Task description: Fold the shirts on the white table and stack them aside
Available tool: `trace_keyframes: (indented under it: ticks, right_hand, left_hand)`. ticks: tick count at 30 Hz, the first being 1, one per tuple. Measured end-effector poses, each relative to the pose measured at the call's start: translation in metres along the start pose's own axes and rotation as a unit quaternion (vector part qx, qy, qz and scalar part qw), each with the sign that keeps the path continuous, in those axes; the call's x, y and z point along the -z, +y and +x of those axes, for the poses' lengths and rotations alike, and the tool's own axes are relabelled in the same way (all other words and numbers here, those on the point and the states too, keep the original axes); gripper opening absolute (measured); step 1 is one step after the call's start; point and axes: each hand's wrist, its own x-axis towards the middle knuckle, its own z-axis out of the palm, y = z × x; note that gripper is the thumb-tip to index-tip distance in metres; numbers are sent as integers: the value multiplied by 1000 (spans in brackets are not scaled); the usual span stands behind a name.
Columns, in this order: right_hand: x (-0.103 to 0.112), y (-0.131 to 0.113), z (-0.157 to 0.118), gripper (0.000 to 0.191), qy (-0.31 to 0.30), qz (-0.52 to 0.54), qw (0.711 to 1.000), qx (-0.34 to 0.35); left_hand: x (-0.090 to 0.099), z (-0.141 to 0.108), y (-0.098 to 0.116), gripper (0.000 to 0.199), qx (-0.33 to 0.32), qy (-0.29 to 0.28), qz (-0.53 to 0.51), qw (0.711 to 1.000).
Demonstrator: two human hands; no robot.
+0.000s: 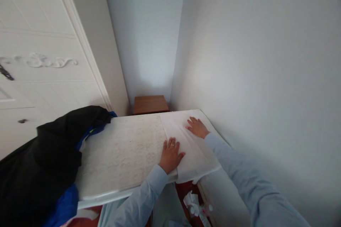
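A thin white sheet lies over the right part of a white table, its front edge hanging a little past the table's edge. My left hand, with a ring on one finger, rests palm down at the sheet's left edge, fingers spread. Farther back, my right hand is laid flat on the sheet with its fingers apart. Neither hand grips anything. Faint creases run through the sheet between the two hands.
Dark clothing with blue parts covers the table's left end. Behind stands a brown wooden cabinet. A white wardrobe is at left, a grey wall at right. Crumpled white paper lies below the front edge.
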Motion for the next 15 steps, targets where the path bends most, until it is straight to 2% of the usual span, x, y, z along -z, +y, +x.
trace_keyframes:
  ticks: [2,5,11,15]
  right_hand:
    - [-5,-3,16,61,-25,14,999,15]
    - [-12,2,38,63,-43,26,999,-15]
    - [-18,30,64,63,-39,33,998,-46]
    - [-21,48,77,64,-42,38,997,-57]
  left_hand:
    - [-2,3,-3,52,-1,3,3,1000]
    - [-2,7,-6,53,-3,-4,6,1000]
    - [4,30,0,60,12,-42,9,999]
    - [-2,39,2,66,15,-44,11,999]
